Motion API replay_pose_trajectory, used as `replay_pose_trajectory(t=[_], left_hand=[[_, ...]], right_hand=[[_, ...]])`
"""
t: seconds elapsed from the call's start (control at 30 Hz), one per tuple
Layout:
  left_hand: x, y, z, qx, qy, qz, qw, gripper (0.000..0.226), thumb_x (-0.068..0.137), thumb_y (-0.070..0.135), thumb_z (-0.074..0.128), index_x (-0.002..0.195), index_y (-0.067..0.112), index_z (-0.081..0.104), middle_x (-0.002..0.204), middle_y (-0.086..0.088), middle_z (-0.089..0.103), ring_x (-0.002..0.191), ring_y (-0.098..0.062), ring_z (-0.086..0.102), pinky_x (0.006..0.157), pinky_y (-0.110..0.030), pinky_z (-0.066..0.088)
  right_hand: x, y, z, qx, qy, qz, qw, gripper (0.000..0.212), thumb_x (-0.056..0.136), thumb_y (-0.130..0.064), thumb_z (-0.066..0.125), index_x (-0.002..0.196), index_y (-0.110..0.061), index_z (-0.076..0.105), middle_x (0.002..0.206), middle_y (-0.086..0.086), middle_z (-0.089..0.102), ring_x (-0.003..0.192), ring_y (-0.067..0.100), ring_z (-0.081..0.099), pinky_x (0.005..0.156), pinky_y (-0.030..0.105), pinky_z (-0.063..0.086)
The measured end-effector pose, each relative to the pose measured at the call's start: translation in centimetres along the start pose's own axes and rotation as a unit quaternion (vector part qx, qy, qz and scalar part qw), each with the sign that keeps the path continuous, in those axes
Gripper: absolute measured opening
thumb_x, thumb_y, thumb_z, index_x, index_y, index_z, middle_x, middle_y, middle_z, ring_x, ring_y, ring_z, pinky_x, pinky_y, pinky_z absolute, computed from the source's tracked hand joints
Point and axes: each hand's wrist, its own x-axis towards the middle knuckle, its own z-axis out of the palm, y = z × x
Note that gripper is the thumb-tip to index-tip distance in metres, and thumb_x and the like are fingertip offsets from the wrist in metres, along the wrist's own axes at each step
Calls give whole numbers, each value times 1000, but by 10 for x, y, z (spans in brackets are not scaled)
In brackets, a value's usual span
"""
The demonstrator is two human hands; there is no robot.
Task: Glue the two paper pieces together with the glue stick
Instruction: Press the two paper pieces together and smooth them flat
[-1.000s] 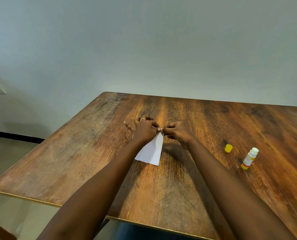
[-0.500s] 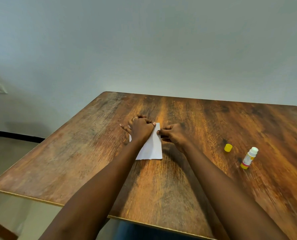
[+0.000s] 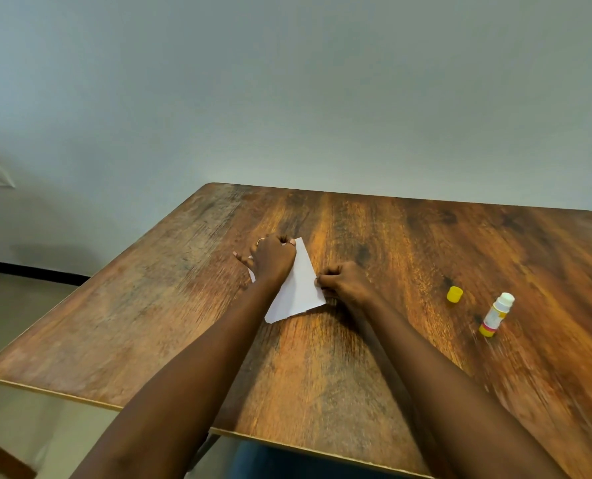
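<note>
Curled left hand pins the white paper sheet; right hand pinches its right edge. Best press outward, evenly.

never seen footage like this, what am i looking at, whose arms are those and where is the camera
There is no machine here: a person works with bare hands, and the one camera sits on their head, looking forward and down, so the arms reach in from the bottom. On the wooden table lies white paper; whether it is one piece or two cannot be told. The left hand rests on its far corner with curled fingers, and the right hand pinches its right edge. Off to the right are an uncapped glue stick and a yellow cap, apart and untouched.
</note>
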Motion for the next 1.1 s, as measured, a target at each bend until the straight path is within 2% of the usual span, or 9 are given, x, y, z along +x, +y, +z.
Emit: replay_pose_trajectory(t=[0.13, 0.27, 0.33, 0.47, 0.57, 0.67, 0.8, 0.93, 1.1], left_hand=[[-3, 2, -3, 123, -28, 141, 982, 45, 90, 32, 54, 134, 36, 45, 153, -5, 31, 146, -35, 10, 110, -65, -14], [-6, -2, -2, 301, -75, 283, 908, 29, 93, 41, 45, 117, 38, 62, 153, 0, 32, 145, -38, -2, 111, -66, 5], [-6, -4, -1, 319, -67, 283, 902, 27, 94, 38, 44, 111, 34, 64, 152, 1, 34, 145, -38, -2, 111, -68, 3], [-9, -4, 0, 311, -12, 289, 905, 24, 91, 24, 44, 97, 28, 67, 153, 3, 27, 145, -34, -2, 99, -65, -26], [-6, -7, -1, 283, -21, 267, 921, 24, 90, 21, 44, 96, 27, 67, 152, 2, 28, 143, -34, 2, 108, -71, -12], [-2, -9, -5, 235, -39, 242, 941, 24, 90, 19, 45, 101, 23, 67, 150, 0, 31, 141, -35, 7, 111, -63, 11], [-2, -8, -6, 181, -32, 194, 964, 25, 92, 18, 45, 106, 18, 66, 143, -5, 41, 137, -34, 13, 110, -52, 11], [-3, -9, -9, 156, -20, 152, 976, 27, 94, 21, 44, 112, 13, 63, 134, -11, 52, 135, -32, 20, 96, -39, 3], [-9, -7, -7, 151, -34, 132, 979, 32, 97, 19, 38, 121, 10, 58, 135, -13, 52, 133, -30, 29, 98, -40, 2]], right_hand=[[5, -9, -5, -46, -8, -31, 998, 14, 83, -7, 62, 71, -10, 69, 72, 5, 66, 66, 14, 63, 64, 29, 52], [8, -14, -10, -48, -11, -48, 998, 10, 83, -6, 61, 80, -3, 70, 79, 14, 66, 72, 19, 60, 72, 34, 50], [9, -14, -9, -50, -10, -53, 997, 12, 84, -5, 60, 86, 1, 70, 85, 18, 66, 76, 20, 60, 74, 35, 51], [9, -10, -8, -43, -10, -48, 998, 10, 84, -7, 61, 86, -3, 71, 76, 5, 66, 69, 13, 60, 64, 25, 49], [8, -8, -9, -37, -11, -41, 998, 9, 83, -7, 64, 78, -8, 71, 72, 5, 65, 64, 13, 59, 59, 26, 47], [9, -7, -10, -18, -17, -30, 999, 9, 83, -5, 63, 83, 0, 70, 77, 12, 65, 68, 19, 61, 61, 29, 50], [9, -11, -11, -21, -9, -41, 999, 14, 84, -3, 61, 88, 9, 67, 81, 16, 65, 69, 18, 62, 61, 27, 48], [11, -16, -13, -30, 2, -53, 998, 10, 86, -6, 61, 85, 2, 68, 85, 12, 68, 72, 13, 65, 65, 24, 51], [12, -20, -10, 73, 34, -36, 996, 14, 89, -5, 57, 76, -5, 63, 84, 10, 65, 75, 17, 63, 69, 27, 53]])
